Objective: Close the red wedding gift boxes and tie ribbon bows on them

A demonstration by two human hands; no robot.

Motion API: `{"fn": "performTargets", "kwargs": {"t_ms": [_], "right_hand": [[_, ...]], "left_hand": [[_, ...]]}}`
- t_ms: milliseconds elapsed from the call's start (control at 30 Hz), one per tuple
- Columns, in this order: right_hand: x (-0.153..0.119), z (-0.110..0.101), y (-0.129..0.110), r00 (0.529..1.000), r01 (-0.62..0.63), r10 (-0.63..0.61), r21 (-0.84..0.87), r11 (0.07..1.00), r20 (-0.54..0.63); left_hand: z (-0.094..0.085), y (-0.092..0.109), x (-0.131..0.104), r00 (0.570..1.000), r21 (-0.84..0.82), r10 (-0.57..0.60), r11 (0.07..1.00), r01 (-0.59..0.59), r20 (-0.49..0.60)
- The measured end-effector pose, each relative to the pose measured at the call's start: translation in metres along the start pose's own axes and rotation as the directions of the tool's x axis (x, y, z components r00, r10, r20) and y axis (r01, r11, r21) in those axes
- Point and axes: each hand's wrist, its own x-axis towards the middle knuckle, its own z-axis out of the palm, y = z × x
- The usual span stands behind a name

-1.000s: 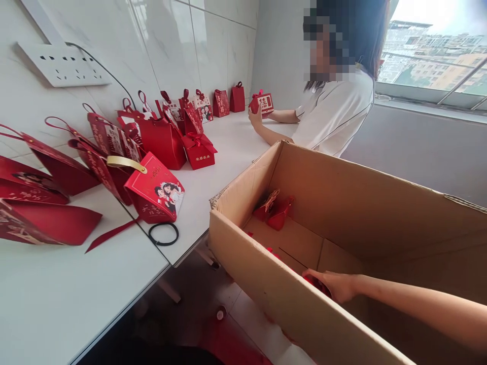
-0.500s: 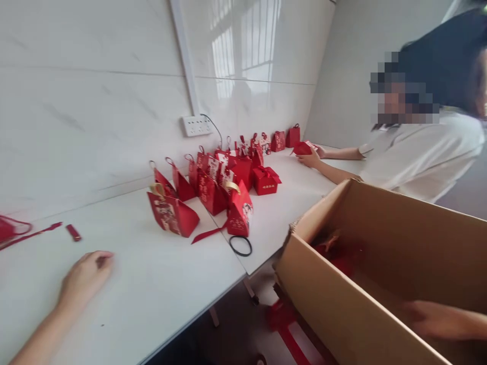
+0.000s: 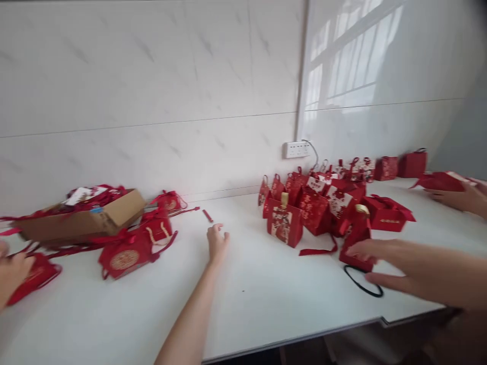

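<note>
Head cam, gold-strapped gift box: the red one (image 3: 357, 233) sits right at my right hand (image 3: 363, 264), just past the fingers and a bit left. My left hand (image 3: 219, 237) is well off to its left, so the right is clearly nearer.
Box axis: stands on the tabletop (image 3: 266, 309), tall way up, gold strap on top.
Right hand pose: reaching in from the right edge, fingers pointing left, thumb dropped low. Spread wide, nothing in the gap that I can make out. Fingers overlap the box's lower front, but it's too blurry to tell if they touch.
Black loop (image 3: 363, 281): flat at the foot of the box, right by my thumb, so kinda crowded down there.
Left hand pose: forearm up from the bottom edge, fingers loosely curled, thumb apart, nothing seen in it. Nearest thing is a dark red strip (image 3: 207, 216) just beyond the fingertips, apart from them.
Not my hands: one on a red pouch (image 3: 36, 279) at the left edge, another at a red box (image 3: 439, 181) far right.
</note>
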Motion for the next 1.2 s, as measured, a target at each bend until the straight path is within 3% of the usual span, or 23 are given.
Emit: {"fn": "performTargets", "kwargs": {"t_ms": [33,67,133,167,267,367,467,600,800,967,1067,1133,1200], "right_hand": [[0.013,0.021,-0.03,0.973,0.091,-0.1,0.049,0.995,0.209],[0.024,0.044,-0.06,0.929,0.143,-0.174,0.116,0.983,0.327],[0.043,0.096,-0.11,0.848,0.198,-0.299,0.26,0.945,0.438],[0.052,0.122,-0.129,0.835,0.186,-0.34,0.359,0.915,0.432],[0.075,0.191,-0.159,0.922,0.001,-0.259,0.668,0.744,0.287],[0.092,0.232,-0.165,0.955,-0.094,-0.145,0.728,0.679,0.259],[0.099,0.246,-0.165,0.961,-0.137,-0.097,0.75,0.647,0.26],[0.099,0.246,-0.164,0.955,-0.164,-0.098,0.77,0.617,0.281],[0.101,0.248,-0.164,0.943,-0.171,-0.128,0.777,0.606,0.307],[0.104,0.249,-0.163,0.942,-0.152,-0.146,0.773,0.616,0.301],[0.104,0.249,-0.163,0.949,-0.115,-0.158,0.766,0.633,0.273],[0.104,0.249,-0.164,0.96,-0.08,-0.156,0.76,0.645,0.233],[0.104,0.25,-0.167,0.976,-0.027,-0.145,0.753,0.657,0.161]], "left_hand": [[-0.003,-0.002,0.0,1.0,0.011,0.003,1.0,-0.003,-0.027],[-0.007,-0.005,0.001,0.998,0.024,0.005,1.0,-0.004,-0.055],[-0.019,-0.011,0.004,0.993,0.059,-0.003,0.998,0.01,-0.118],[-0.026,-0.016,0.007,0.988,0.082,-0.015,0.996,0.028,-0.153],[-0.052,-0.037,0.014,0.961,0.156,-0.08,0.98,0.125,-0.266],[-0.071,-0.062,0.022,0.932,0.231,-0.136,0.947,0.222,-0.337],[-0.083,-0.079,0.033,0.94,0.322,-0.131,0.917,0.236,-0.315],[-0.098,-0.083,0.064,0.964,0.441,-0.113,0.872,0.213,-0.242],[-0.126,-0.087,0.124,0.941,0.541,-0.3,0.771,0.337,-0.159],[-0.132,-0.082,0.139,0.933,0.578,-0.344,0.743,0.338,-0.105],[-0.121,-0.062,0.129,0.967,0.592,-0.251,0.772,0.23,-0.049],[-0.105,-0.04,0.113,0.997,0.558,-0.073,0.827,0.065,-0.008],[-0.083,-0.014,0.091,0.992,0.431,0.125,0.897,-0.101,-0.028]]}}
